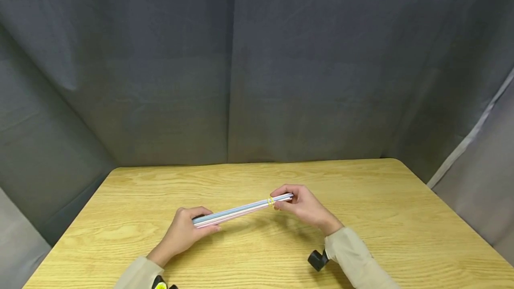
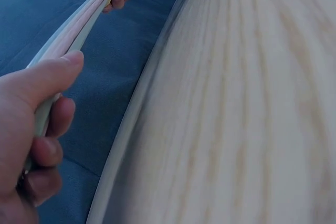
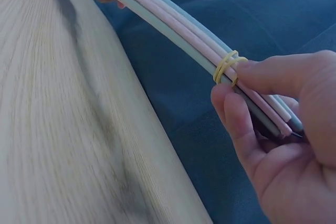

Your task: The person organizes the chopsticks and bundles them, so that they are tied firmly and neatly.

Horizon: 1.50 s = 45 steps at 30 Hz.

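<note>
Sticks (image 1: 237,212) slant above the desk (image 1: 249,266), a band (image 1: 271,201) round their right part; fingers of the left hand (image 1: 185,230) grip their left end, those of the right hand (image 1: 304,205) pinch them at the band; a curtain (image 1: 305,66) hangs on the far side

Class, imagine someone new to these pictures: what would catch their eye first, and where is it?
Probably the bundle of pastel sticks, held over the wood-grained table between the left hand and the right hand. Next might come the yellow band looped around the bundle close to the right fingertips. Behind the table, dark grey cloth fills the head view's upper part.
</note>
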Each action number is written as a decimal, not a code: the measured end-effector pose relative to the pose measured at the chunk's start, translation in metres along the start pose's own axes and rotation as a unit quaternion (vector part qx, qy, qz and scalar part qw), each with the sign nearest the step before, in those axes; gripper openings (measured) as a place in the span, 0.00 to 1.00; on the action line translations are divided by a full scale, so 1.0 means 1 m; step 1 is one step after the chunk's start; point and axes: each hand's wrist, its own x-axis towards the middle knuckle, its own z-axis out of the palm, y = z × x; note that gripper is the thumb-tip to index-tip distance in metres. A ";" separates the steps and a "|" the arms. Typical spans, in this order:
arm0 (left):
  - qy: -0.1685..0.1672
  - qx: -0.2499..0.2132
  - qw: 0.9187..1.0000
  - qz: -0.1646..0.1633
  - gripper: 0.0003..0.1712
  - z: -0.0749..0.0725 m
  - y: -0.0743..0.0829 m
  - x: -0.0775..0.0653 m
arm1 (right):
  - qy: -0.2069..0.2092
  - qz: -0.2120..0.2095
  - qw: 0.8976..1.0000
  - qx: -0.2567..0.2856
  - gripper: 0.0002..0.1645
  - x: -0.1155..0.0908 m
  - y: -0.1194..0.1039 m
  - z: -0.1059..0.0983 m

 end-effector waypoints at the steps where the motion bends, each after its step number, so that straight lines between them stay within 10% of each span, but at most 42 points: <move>1: -0.001 -0.004 1.000 -0.008 0.15 0.000 0.001 0.000 | 0.000 -0.001 1.000 -0.005 0.13 0.000 0.000 0.000; 28: -0.009 -0.085 0.991 -0.101 0.17 0.010 0.010 -0.001 | -0.012 -0.042 0.990 -0.137 0.14 0.004 -0.006 0.007; 45: -0.010 -0.084 0.989 -0.119 0.17 0.008 0.003 -0.001 | -0.065 -0.057 0.989 -0.116 0.07 0.009 0.004 -0.002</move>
